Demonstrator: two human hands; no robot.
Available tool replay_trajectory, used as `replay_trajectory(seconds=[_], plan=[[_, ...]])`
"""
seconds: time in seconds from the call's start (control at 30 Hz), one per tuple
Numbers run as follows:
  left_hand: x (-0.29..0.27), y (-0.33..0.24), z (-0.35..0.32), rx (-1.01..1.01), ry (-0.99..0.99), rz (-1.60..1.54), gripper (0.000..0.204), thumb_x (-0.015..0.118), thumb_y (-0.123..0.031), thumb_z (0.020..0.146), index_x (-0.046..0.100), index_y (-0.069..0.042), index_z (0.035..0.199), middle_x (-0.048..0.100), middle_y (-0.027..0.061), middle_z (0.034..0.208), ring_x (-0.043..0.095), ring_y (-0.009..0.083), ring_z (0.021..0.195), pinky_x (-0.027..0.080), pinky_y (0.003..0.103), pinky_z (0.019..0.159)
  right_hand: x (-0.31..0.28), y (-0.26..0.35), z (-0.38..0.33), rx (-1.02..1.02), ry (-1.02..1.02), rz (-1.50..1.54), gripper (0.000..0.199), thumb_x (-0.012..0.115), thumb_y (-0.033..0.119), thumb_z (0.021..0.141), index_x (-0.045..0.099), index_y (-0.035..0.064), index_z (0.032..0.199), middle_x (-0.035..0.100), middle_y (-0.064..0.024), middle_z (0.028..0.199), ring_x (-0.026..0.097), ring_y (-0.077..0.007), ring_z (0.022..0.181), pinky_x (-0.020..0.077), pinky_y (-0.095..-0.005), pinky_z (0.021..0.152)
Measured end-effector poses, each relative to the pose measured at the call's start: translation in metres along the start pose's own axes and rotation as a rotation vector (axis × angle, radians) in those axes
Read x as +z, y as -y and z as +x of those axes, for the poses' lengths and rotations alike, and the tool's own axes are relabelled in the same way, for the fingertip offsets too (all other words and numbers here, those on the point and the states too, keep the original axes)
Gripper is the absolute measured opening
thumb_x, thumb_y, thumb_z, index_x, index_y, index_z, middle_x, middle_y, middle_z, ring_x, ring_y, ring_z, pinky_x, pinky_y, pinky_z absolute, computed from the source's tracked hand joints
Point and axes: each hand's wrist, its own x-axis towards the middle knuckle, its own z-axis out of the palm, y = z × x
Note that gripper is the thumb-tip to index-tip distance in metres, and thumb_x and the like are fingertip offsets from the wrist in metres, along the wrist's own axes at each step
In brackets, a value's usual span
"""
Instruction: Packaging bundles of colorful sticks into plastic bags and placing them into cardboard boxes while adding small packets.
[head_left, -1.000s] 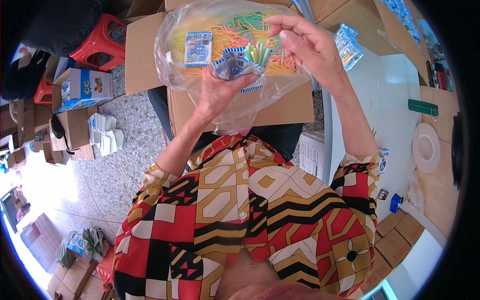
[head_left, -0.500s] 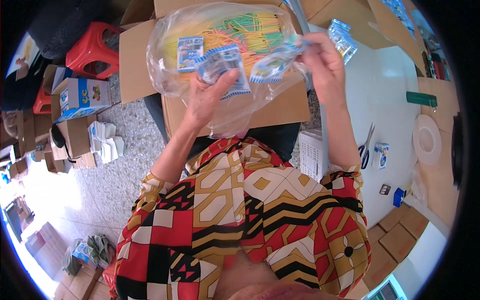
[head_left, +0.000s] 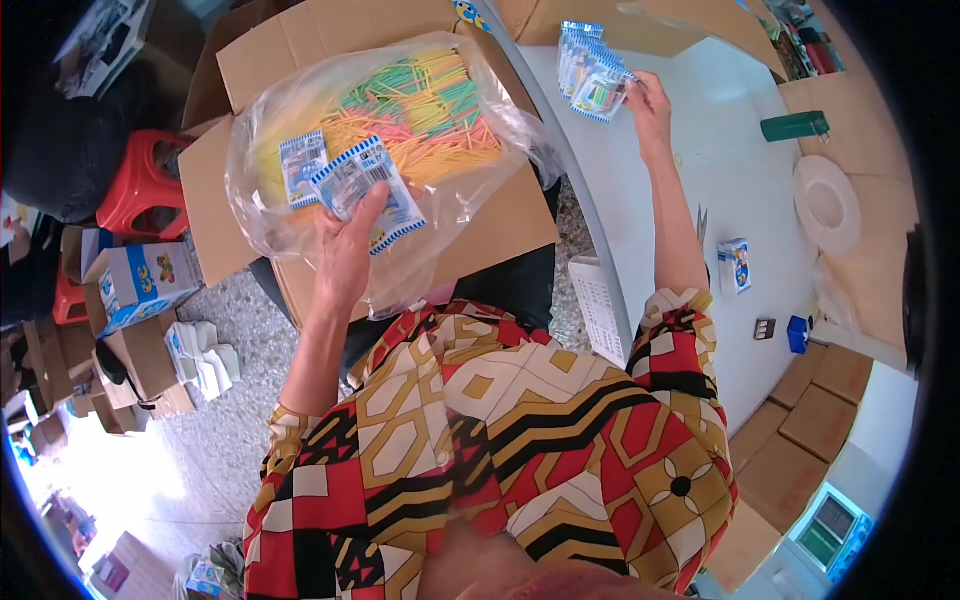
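My left hand [head_left: 345, 250] is closed on blue-and-white packets [head_left: 400, 213], fanned out with the thumb on top. It is above the near left part of an open cardboard box [head_left: 500, 215]. A clear plastic bag [head_left: 265, 225] lines the box, filled with thin yellow, green, pink and orange sticks [head_left: 425, 120]. Another packet [head_left: 303, 165] lies on the sticks beside my left hand. Over the white table to the right, my right hand [head_left: 652, 110] pinches the edge of a small packet [head_left: 602, 90]. That packet overlaps a row of similar packets [head_left: 577, 45].
On the white table [head_left: 660, 260] are scissors [head_left: 703, 225], a small upright carton [head_left: 734, 265] and a blue item [head_left: 799, 335]. A green cylinder [head_left: 795, 126] and a round white lid [head_left: 827, 205] are farther right. A red stool [head_left: 150, 190] and cartons [head_left: 150, 285] stand left.
My right hand has moved from above the box's right side to the packets on the table, carrying a packet. My left hand still holds its packets. The view has turned rightward.
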Motion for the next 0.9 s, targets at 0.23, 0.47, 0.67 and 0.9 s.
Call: replay_trajectory(seconds=[0.23, 0.47, 0.67, 0.9], plan=[[0.0, 0.002, 0.0, -0.032, -0.032, 0.022, 0.02, 0.056, -0.014, 0.086, 0.058, -0.001, 0.101, 0.066, 0.009, 0.088, 0.062, 0.0141, 0.081, 0.05, 0.028, 0.073, -0.018, -0.056, 0.035, -0.136, 0.061, -0.192, 0.017, 0.051, 0.012, 0.089, 0.053, 0.0043, 0.104, 0.059, -0.0027, 0.091, 0.053, -0.0104, 0.084, 0.0429, -0.0243, 0.076], [0.0, 0.008, 0.008, 0.054, -0.051, 0.035, 0.02, 0.063, -0.012, 0.082, 0.06, 0.0, 0.099, 0.065, 0.0052, 0.084, 0.061, 0.0104, 0.073, 0.05, 0.025, 0.067, 0.015, 0.014, 0.014, -0.278, -0.184, -0.484, 0.022, 0.058, 0.013, 0.083, 0.056, 0.0083, 0.105, 0.059, -0.0053, 0.091, 0.055, -0.0129, 0.079, 0.0458, -0.0264, 0.07], [0.002, 0.006, 0.005, 0.081, -0.078, 0.105, 0.02, 0.067, -0.014, 0.079, 0.065, -0.001, 0.095, 0.065, 0.0012, 0.082, 0.057, 0.0054, 0.071, 0.048, 0.023, 0.066, 0.104, 0.12, -0.055, -0.304, 0.301, -0.103, 0.023, 0.06, 0.01, 0.082, 0.057, 0.0051, 0.103, 0.058, -0.0036, 0.097, 0.053, -0.0096, 0.083, 0.0433, -0.0224, 0.075], [0.002, 0.006, 0.001, 0.214, -0.094, 0.219, 0.02, 0.07, -0.01, 0.076, 0.066, 0.0, 0.093, 0.065, 0.0004, 0.081, 0.056, 0.0039, 0.07, 0.049, 0.022, 0.064, 0.155, 0.176, -0.093, -0.184, 0.688, 0.057, 0.02, 0.066, 0.008, 0.076, 0.056, 0.0019, 0.092, 0.057, -0.0011, 0.086, 0.053, -0.0064, 0.076, 0.0438, -0.0208, 0.068]])
